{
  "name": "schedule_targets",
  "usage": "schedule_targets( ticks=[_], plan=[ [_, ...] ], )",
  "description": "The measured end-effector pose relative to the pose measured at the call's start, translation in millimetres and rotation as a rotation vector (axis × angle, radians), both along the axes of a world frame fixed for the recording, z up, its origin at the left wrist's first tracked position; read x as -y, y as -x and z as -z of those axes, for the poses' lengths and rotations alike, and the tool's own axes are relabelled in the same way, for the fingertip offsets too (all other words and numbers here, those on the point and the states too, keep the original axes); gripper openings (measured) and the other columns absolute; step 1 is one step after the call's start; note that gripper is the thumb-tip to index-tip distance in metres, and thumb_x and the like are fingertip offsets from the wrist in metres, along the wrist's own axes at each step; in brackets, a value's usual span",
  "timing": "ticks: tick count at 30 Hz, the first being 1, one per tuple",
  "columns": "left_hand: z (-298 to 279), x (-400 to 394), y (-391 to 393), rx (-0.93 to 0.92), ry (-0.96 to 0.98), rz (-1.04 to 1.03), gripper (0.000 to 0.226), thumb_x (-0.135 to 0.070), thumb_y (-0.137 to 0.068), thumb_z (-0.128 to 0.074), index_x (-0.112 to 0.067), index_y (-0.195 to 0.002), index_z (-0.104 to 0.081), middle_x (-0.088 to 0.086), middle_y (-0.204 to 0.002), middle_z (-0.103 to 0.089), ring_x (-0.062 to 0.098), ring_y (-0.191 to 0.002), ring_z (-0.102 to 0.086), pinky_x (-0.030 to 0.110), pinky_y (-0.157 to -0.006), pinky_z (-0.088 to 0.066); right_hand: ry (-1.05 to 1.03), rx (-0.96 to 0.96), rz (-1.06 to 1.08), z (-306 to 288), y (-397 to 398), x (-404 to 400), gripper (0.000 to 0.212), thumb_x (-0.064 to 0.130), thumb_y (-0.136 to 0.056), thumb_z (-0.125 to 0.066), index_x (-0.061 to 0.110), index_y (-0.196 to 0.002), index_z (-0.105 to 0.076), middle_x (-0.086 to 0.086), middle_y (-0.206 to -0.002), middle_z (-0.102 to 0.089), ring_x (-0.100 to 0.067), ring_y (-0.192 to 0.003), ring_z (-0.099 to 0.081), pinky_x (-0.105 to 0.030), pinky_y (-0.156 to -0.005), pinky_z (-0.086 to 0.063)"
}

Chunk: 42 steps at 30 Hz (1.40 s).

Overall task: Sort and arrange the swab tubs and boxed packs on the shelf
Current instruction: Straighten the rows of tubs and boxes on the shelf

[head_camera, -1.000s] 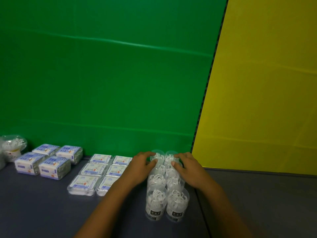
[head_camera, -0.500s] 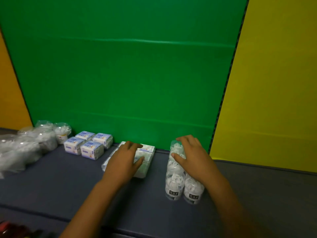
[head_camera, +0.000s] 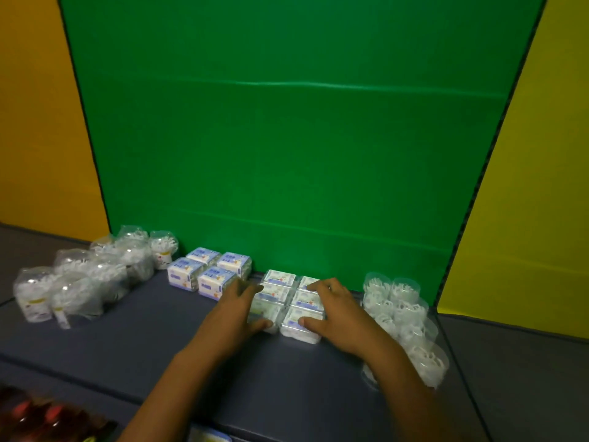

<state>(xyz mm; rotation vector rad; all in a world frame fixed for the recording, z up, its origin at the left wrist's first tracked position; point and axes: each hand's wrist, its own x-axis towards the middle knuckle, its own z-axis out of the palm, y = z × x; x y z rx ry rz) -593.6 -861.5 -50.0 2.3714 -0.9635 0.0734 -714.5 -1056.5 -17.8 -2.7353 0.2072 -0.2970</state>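
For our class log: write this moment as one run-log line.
left hand: on flat packs' left side | right hand: on right side | tubes: untouched

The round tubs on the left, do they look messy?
Yes. The round tubs sit in a loose, uneven bunch, while the flat packs between both hands and the blue boxes form tidy blocks.

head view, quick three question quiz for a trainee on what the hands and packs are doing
1. True or false: both hands rest on the grid of flat clear-lidded packs.
2. Which group stands right of that grid? A) blue-and-white boxes B) tall clear swab tubs C) red bottles
3. Fill in: the wall behind the grid is ____.

Key: 1 true, left hand and right hand flank it; 2 B; 3 green.
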Motion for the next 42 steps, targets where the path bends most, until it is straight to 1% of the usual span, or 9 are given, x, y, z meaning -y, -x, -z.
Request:
schedule_targets(
  ticks=[6, 13, 20, 26, 30, 36, 38, 40, 42],
  plan=[
    [18.9, 9.6, -32.0, -0.117, -0.016, 0.124, 0.108, -0.054, -0.069, -0.077, -0.028, -0.152, -0.012, 0.002, -0.158, -0.010, 0.023, -0.144, -0.019, 0.038, -0.113, -0.027, -0.048, -0.259, 0.145, 23.7, -24.7, -3.2, 0.101, 0.050, -0.077, -0.077, 0.028, -0.155, -0.015, -0.003, -0.163, 0.002, -0.029, -0.150, -0.008, -0.043, -0.117, -0.022],
    [35.0, 20.2, -64.5, -0.200, -0.031, 0.239, 0.128, -0.062, -0.060, -0.078, -0.023, -0.153, -0.001, 0.000, -0.161, -0.005, 0.018, -0.147, -0.011, 0.033, -0.118, -0.018, -0.126, -0.300, 0.210, 25.5, -43.4, 0.7, 0.110, 0.037, -0.074, -0.083, 0.024, -0.155, -0.011, -0.005, -0.161, -0.009, -0.027, -0.144, -0.024, -0.035, -0.114, -0.029],
    [37.5, 28.8, -69.8, -0.162, 0.037, 0.282, 0.122, -0.053, -0.063, -0.082, -0.021, -0.152, -0.006, 0.002, -0.158, -0.013, 0.020, -0.144, -0.019, 0.030, -0.114, -0.022, -0.152, -0.368, 0.232, 20.2, -53.4, 9.6, 0.115, 0.030, -0.068, -0.087, 0.021, -0.155, -0.013, -0.002, -0.159, -0.014, -0.025, -0.143, -0.025, -0.037, -0.117, -0.029],
    [39.3, 29.7, -70.1, -0.172, 0.045, 0.275, 0.124, -0.058, -0.061, -0.081, -0.020, -0.153, -0.007, 0.003, -0.157, -0.014, 0.021, -0.143, -0.017, 0.036, -0.116, -0.023, -0.115, -0.385, 0.229, 18.6, -53.6, 11.4, 0.118, 0.035, -0.067, -0.088, 0.023, -0.155, -0.012, -0.001, -0.158, -0.015, -0.024, -0.142, -0.027, -0.037, -0.116, -0.031],
    [37.3, 27.7, -68.8, -0.167, 0.077, 0.292, 0.119, -0.054, -0.062, -0.082, -0.022, -0.151, -0.010, 0.001, -0.154, -0.019, 0.019, -0.141, -0.021, 0.031, -0.113, -0.023, -0.113, -0.386, 0.238, 16.0, -54.2, 8.8, 0.117, 0.034, -0.066, -0.089, 0.021, -0.155, -0.013, -0.003, -0.156, -0.017, -0.025, -0.141, -0.029, -0.036, -0.115, -0.032],
    [42.7, 20.6, -71.7, -0.197, 0.081, 0.289, 0.132, -0.066, -0.056, -0.077, -0.020, -0.153, -0.001, -0.001, -0.161, -0.001, 0.016, -0.148, 0.002, 0.038, -0.120, -0.013, -0.093, -0.352, 0.248, 13.4, -44.1, 5.1, 0.119, 0.034, -0.067, -0.088, 0.025, -0.156, -0.011, 0.000, -0.160, -0.013, -0.025, -0.145, -0.023, -0.038, -0.118, -0.027],
    [43.1, 14.0, -73.3, -0.165, 0.102, 0.303, 0.122, -0.067, -0.057, -0.076, -0.026, -0.152, -0.011, -0.007, -0.158, -0.016, 0.013, -0.147, -0.011, 0.040, -0.119, -0.023, -0.057, -0.345, 0.261, 10.4, -39.1, 5.7, 0.112, 0.031, -0.069, -0.087, 0.026, -0.155, -0.015, -0.003, -0.157, -0.019, -0.025, -0.142, -0.029, -0.038, -0.117, -0.029],
    [40.0, 6.9, -71.1, -0.165, 0.185, 0.312, 0.097, -0.051, -0.063, -0.082, -0.037, -0.143, -0.029, -0.020, -0.142, -0.038, -0.001, -0.135, -0.031, 0.024, -0.111, -0.032, -0.030, -0.346, 0.268, 8.1, -36.0, 6.7, 0.103, 0.027, -0.071, -0.086, 0.026, -0.152, -0.022, -0.004, -0.152, -0.026, -0.025, -0.138, -0.035, -0.036, -0.114, -0.033],
    [34.5, 2.1, -65.1, -0.138, 0.265, 0.309, 0.080, -0.027, -0.068, -0.085, -0.043, -0.127, -0.033, -0.035, -0.118, -0.039, -0.022, -0.110, -0.038, -0.002, -0.094, -0.027, -0.029, -0.343, 0.272, 8.0, -36.8, 6.5, 0.097, 0.024, -0.070, -0.086, 0.026, -0.149, -0.029, -0.005, -0.147, -0.031, -0.024, -0.131, -0.042, -0.036, -0.111, -0.038]
  ],
)
